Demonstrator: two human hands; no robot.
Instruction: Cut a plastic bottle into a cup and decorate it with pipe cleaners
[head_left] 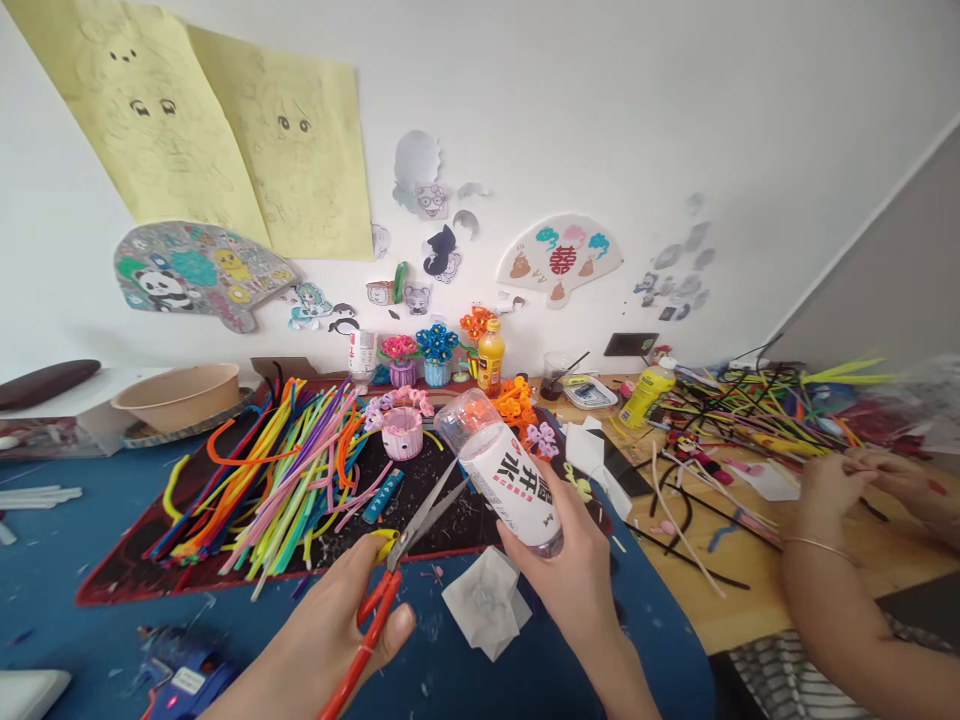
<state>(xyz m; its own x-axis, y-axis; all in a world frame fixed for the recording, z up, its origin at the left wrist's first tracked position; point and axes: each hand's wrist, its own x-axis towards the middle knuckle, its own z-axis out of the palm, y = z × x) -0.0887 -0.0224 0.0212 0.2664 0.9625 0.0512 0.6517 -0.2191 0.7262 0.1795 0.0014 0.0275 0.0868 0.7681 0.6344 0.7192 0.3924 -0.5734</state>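
Observation:
My left hand (360,610) is closed around the red-handled scissors (409,540). Their blades are spread, with the tips close beside the bottle; whether they touch it I cannot tell. My right hand (570,550) grips a clear plastic bottle (514,485) with a white label, tilted over the dark mat. The bottle's far end looks cut or crumpled. Something yellow (386,543) shows at my left fingers. Below the bottle lies a crumpled white tissue (487,603). A pink-and-white pipe-cleaner basket (403,434) and a teal glue-stick-like tube (382,496) sit left of the blades.
Colourful pipe cleaners (285,480) are heaped on the mat's left side. A blue glue gun (184,670) with a lit red light lies front left. Pipe-cleaner flower pots (437,358) line the wall. At right, another person's hands (862,480) work over a wooden table (750,590).

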